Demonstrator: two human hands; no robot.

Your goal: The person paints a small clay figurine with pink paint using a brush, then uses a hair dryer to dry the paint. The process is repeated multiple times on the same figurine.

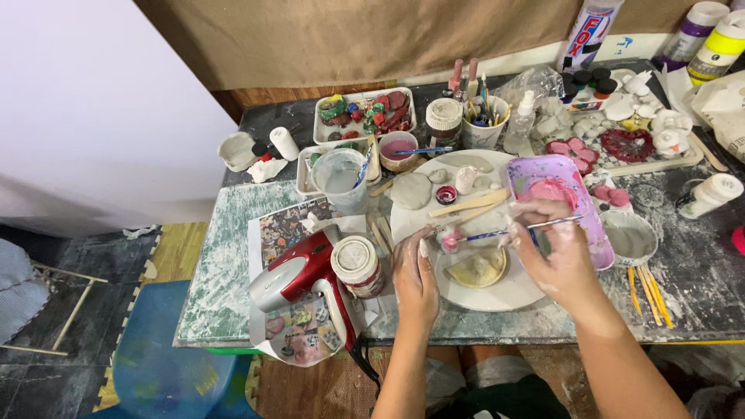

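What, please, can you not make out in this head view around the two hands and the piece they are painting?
- Head view: the small pink-tipped piece at the left hand is too small and finger-covered to identify.
- The right hand covers how its fingers grip the paintbrush.
- The relief on the pale yellow clay piece is too blurred to read.
- The bottles at top right are cut off by the frame edge.

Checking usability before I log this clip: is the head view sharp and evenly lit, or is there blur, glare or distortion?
Head view: lighting is soft and even, with no harsh shadows; both hands, left and right, and the paintbrush are slightly motion-soft; mild glare on the red hair dryer; wide-angle bending shows at the table edges.
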